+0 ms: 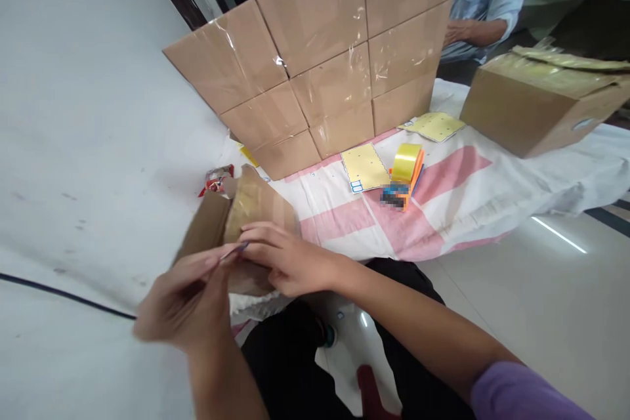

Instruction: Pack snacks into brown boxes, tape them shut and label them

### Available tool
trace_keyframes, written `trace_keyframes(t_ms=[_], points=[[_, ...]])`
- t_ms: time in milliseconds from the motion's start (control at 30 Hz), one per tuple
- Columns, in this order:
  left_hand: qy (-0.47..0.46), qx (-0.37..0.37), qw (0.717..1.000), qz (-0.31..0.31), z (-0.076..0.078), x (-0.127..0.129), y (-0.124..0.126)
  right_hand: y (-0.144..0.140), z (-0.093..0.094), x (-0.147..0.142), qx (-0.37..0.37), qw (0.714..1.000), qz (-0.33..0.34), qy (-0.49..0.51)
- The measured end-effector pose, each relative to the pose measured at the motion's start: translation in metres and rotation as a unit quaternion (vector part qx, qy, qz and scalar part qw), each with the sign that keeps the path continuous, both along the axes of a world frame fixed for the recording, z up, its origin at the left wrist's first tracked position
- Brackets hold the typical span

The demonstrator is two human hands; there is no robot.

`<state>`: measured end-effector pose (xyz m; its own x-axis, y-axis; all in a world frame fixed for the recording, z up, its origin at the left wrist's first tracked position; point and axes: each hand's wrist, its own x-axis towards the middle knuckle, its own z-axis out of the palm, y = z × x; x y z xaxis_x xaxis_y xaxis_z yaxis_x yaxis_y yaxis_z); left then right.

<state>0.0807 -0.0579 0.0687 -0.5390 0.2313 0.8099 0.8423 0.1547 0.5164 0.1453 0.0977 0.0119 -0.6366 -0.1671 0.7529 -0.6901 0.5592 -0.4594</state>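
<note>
My left hand (182, 305) is closed, its thumb and fingertips pinching a small thin purplish slip (235, 250). From the other side the fingertips of my right hand (295, 259) meet the same slip, the fingers bent and drawn together. What is printed on the slip is too small to tell. Right behind and under both hands stands a small cardboard box (260, 203) with a brown flap raised on its left side. My hands cover part of its front.
Stacked taped cartons (329, 85) stand at the back. On the pink-and-white cloth (335, 216) lie yellow cards (365, 167) and an orange tape dispenser (407, 167). A red wrapper (219, 178) lies by the wall. An opened carton (522, 105) and another person (492, 0) are at right.
</note>
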Motion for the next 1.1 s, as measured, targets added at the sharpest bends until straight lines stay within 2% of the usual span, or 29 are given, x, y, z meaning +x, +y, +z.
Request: trace_keyframes(t_ms=[33,100,233,333,467,567,600,667,733,800,867,933,1033,1100], points=[[-0.006,0.045,0.999,-0.008,-0.005,-0.003,0.010,0.000,-0.005,-0.005,-0.002,1.000,-0.009,-0.015],[-0.042,0.068,0.997,-0.012,-0.011,-0.007,0.023,0.001,-0.011,-0.009,-0.018,0.999,-0.033,-0.037],[-0.093,0.035,0.995,0.015,-0.010,-0.008,0.020,0.010,-0.007,-0.002,-0.114,0.990,-0.083,-0.021],[-0.064,-0.025,0.998,0.009,-0.004,-0.001,0.012,0.015,-0.001,0.003,-0.161,0.982,-0.098,0.015],[0.055,-0.145,0.988,-0.009,-0.001,0.008,0.011,0.013,0.000,0.002,-0.173,0.976,-0.122,0.054],[0.089,-0.176,0.980,0.017,-0.001,0.009,0.016,0.018,0.002,0.005,-0.152,0.974,-0.149,0.074],[0.088,-0.182,0.979,0.033,-0.001,0.007,0.018,0.025,0.004,0.006,-0.138,0.973,-0.171,0.073],[0.094,-0.182,0.977,0.065,-0.002,0.002,0.019,0.051,0.009,0.007,-0.117,0.958,-0.257,0.044],[0.114,-0.156,0.976,0.100,-0.003,-0.005,0.018,0.090,0.014,0.002,-0.103,0.917,-0.381,-0.047],[0.136,-0.110,0.975,0.137,-0.006,-0.012,0.015,0.133,0.019,-0.009,-0.062,0.843,-0.485,-0.227],[0.153,-0.059,0.972,0.166,-0.010,-0.018,0.011,0.172,0.019,-0.025,-0.015,0.748,-0.512,-0.422],[0.165,-0.026,0.970,0.178,-0.013,-0.020,0.008,0.197,0.016,-0.040,0.004,0.694,-0.507,-0.511],[0.174,-0.007,0.968,0.179,-0.015,-0.020,0.003,0.214,0.005,-0.055,0.019,0.655,-0.509,-0.558],[0.178,0.005,0.967,0.180,-0.015,-0.020,-0.001,0.218,-0.001,-0.058,0.030,0.640,-0.516,-0.568]])
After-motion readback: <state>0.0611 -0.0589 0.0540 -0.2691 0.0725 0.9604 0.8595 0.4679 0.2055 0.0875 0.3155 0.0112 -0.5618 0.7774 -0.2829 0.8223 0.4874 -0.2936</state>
